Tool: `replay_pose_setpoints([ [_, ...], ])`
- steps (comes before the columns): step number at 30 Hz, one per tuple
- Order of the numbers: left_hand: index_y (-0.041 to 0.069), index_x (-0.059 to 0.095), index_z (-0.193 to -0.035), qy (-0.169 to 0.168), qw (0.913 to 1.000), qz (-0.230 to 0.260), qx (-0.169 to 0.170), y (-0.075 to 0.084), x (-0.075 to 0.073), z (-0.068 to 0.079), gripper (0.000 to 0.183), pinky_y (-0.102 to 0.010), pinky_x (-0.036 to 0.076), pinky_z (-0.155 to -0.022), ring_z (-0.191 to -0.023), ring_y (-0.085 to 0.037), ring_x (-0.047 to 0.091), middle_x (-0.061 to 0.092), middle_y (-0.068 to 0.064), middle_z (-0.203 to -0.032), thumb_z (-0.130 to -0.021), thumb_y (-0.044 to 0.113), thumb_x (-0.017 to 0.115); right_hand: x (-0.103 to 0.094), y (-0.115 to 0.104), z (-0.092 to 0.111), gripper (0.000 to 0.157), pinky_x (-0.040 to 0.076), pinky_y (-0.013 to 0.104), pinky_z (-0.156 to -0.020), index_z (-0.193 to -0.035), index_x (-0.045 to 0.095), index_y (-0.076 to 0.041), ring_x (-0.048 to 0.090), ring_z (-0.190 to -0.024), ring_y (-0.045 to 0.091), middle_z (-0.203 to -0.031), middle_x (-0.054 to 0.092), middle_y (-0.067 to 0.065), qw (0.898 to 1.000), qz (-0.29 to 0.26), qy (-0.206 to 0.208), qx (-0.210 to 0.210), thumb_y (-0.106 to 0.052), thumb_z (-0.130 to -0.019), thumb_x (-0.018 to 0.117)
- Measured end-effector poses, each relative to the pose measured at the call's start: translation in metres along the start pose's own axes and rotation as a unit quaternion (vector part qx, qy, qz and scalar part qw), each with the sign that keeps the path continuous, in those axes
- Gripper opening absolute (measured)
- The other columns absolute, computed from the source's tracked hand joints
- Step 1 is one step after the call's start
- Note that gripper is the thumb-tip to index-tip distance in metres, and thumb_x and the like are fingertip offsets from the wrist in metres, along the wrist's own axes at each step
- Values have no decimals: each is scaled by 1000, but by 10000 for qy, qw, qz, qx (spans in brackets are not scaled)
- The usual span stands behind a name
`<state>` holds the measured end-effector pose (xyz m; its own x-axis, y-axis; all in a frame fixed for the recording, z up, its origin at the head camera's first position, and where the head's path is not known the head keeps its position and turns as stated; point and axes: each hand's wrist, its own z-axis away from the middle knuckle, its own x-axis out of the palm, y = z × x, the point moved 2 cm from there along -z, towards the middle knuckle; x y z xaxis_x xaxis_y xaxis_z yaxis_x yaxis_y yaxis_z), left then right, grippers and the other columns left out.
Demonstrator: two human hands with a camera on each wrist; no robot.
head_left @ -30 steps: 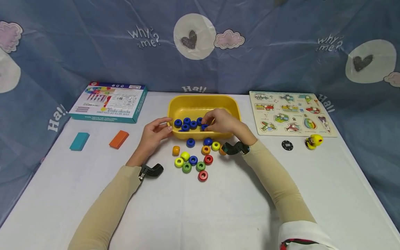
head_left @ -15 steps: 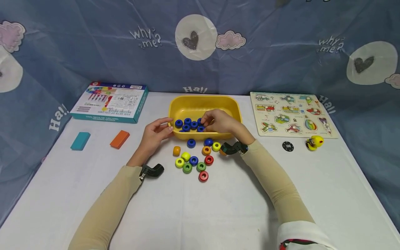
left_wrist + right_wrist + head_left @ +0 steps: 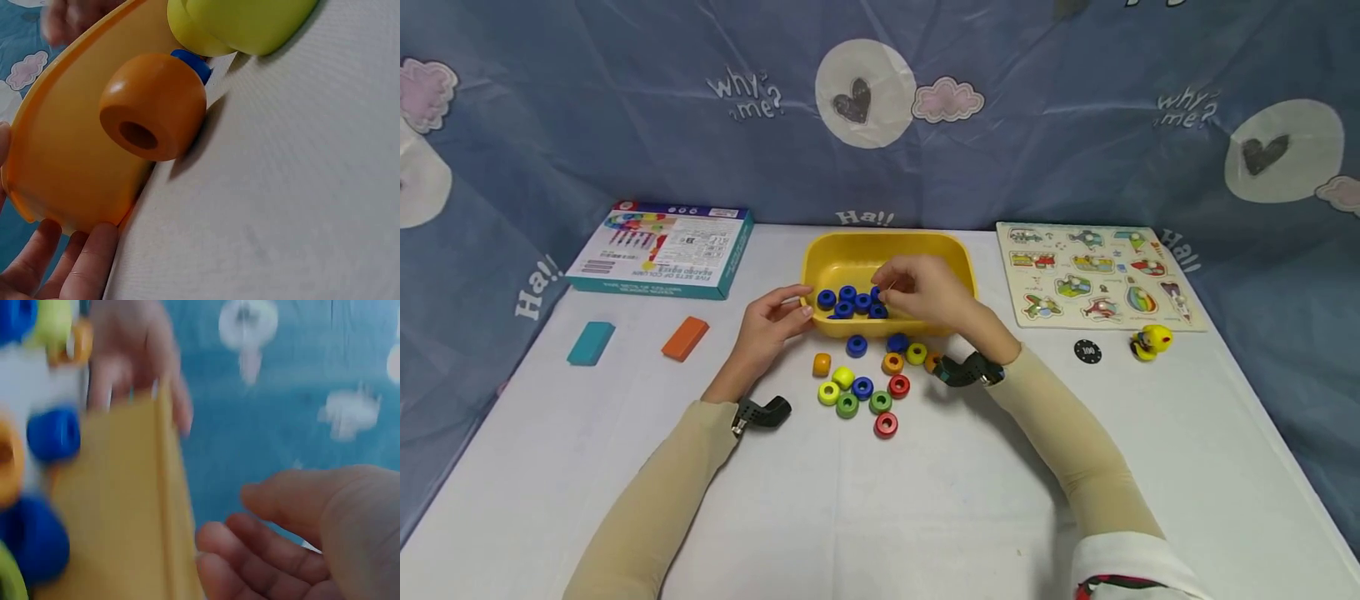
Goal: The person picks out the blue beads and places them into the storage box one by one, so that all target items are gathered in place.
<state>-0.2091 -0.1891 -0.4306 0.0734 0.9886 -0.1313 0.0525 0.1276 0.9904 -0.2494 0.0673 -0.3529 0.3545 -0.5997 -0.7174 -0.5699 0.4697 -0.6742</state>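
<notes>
A yellow plastic tray (image 3: 887, 325) stands at the back middle of the table with several blue beads (image 3: 843, 310) in its near left part. My left hand (image 3: 767, 327) holds the tray's left end, its fingertips at the rim and outer wall, as the left wrist view also shows. Over the tray's near side is my right hand (image 3: 928, 290), close above the blue beads. A gap shows between its thumb and loosely bent fingers (image 3: 219, 540) in the right wrist view, with nothing between them.
Loose beads lie before the tray: a red bead (image 3: 886, 425), an orange bead (image 3: 822, 364), and several yellow, green and blue ones. At left are a boxed bead set (image 3: 658, 250), a teal block (image 3: 591, 343) and an orange block (image 3: 685, 338). A puzzle board (image 3: 1101, 275), black chip (image 3: 1087, 352) and toy duck (image 3: 1152, 342) are right.
A blue bead at my right fingertips now lies in the tray with the others. My right hand has risen slightly and shifted left. My left hand has stayed at the tray's end.
</notes>
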Motion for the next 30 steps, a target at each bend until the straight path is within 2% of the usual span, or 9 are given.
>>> replay_pose_setpoints([
  [2,6,56,-133,4,10000,-5,15,0,0,0,41,-24,58,-86,-107,-8,62,51,-12,-140,-95,19,64,4,-16,10,21,57,26,-69,-107,71,-3,62,-76,15,-98,72,7,9986,130,-144,-489,-11,-88,68],
  [5,6,55,-133,9,10000,-1,69,1,0,0,42,-24,59,-86,-107,-7,62,51,-13,-140,-95,20,64,17,-30,24,22,55,22,-66,-108,71,-5,59,-74,11,-100,73,6,9924,302,-706,-964,-12,-88,68],
  [8,5,55,-133,11,9999,10,107,2,0,-1,43,-24,59,-86,-107,-7,62,51,-13,-141,-95,21,64,33,-32,33,23,52,17,-66,-109,72,-8,56,-73,8,-101,72,3,9869,524,-1250,-874,-15,-87,69],
  [11,5,55,-133,9,9999,-8,100,2,1,-1,43,-24,59,-86,-107,-8,62,50,-12,-141,-94,22,64,46,-29,38,26,52,15,-67,-109,72,-9,57,-75,8,-102,71,2,9834,756,-1543,-590,-20,-86,73],
  [14,5,55,-133,0,9999,-2,103,2,1,-1,43,-24,58,-86,-108,-9,62,50,-13,-141,-94,21,64,55,-25,40,30,52,17,-70,-109,72,-10,58,-79,8,-101,70,1,9803,1087,-1578,-482,-27,-84,75],
  [18,5,55,-133,-12,9999,51,131,1,1,-1,43,-25,58,-86,-107,-9,62,51,-13,-140,-94,21,65,61,-24,40,30,53,18,-73,-106,74,-10,60,-83,7,-99,71,0,9766,1421,-1507,-582,-31,-84,74],
  [26,6,56,-133,22,10000,14,71,0,0,0,43,-24,58,-86,-107,-7,62,51,-12,-141,-94,22,65,64,-24,39,27,47,15,-63,-109,73,-11,55,-73,4,-96,71,-3,9743,1523,-1505,-703,-25,-87,69],
  [30,6,56,-133,31,10000,-19,54,-1,0,1,42,-23,58,-86,-107,-7,62,51,-12,-141,-95,21,64,56,-30,39,29,47,14,-62,-111,72,-9,55,-70,5,-94,70,-1,9750,1582,-1357,-764,-24,-87,68],
])
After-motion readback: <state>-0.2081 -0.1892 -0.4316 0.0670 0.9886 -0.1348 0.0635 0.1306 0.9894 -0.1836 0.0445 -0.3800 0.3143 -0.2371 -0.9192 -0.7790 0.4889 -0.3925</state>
